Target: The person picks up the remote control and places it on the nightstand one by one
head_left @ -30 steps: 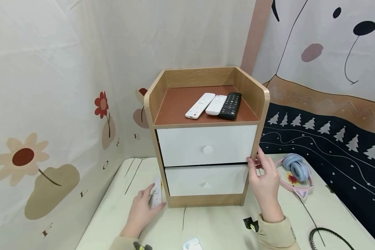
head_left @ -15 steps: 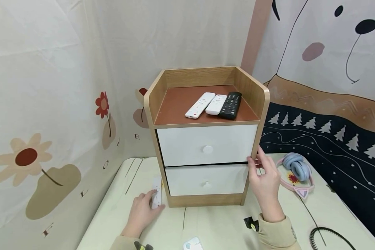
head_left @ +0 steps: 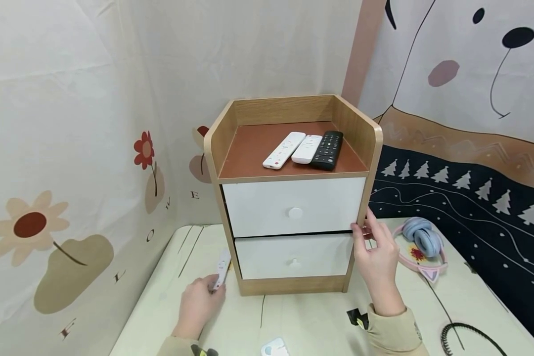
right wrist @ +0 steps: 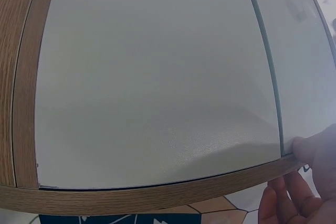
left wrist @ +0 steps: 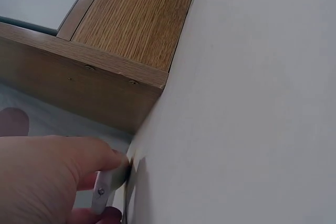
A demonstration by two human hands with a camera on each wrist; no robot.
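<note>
On the table, left of a small wooden cabinet (head_left: 292,285) with two white drawers, my left hand (head_left: 199,304) pinches the near end of a white remote control (head_left: 223,264). The left wrist view shows thumb and fingers on either side of the remote's end (left wrist: 102,192), close to the table surface. My right hand (head_left: 376,254) grips the right side edge of the cabinet, thumb on the front and fingers behind, at the gap between the drawers; the right wrist view shows this grip too. Both drawers, the upper (head_left: 295,205) and lower (head_left: 293,257), are closed.
Two white remotes (head_left: 285,151) (head_left: 307,150) and a black remote (head_left: 328,151) lie on the cabinet's brown top. Pink and blue headphones (head_left: 422,242) lie on the right. A white item (head_left: 275,347) is at the front edge, a coiled black cord (head_left: 449,333) at right.
My left hand has closed its fingers on the remote's near end and drawn slightly back; the remote now tilts, with its near end shifted left. The right hand has stayed in place.
</note>
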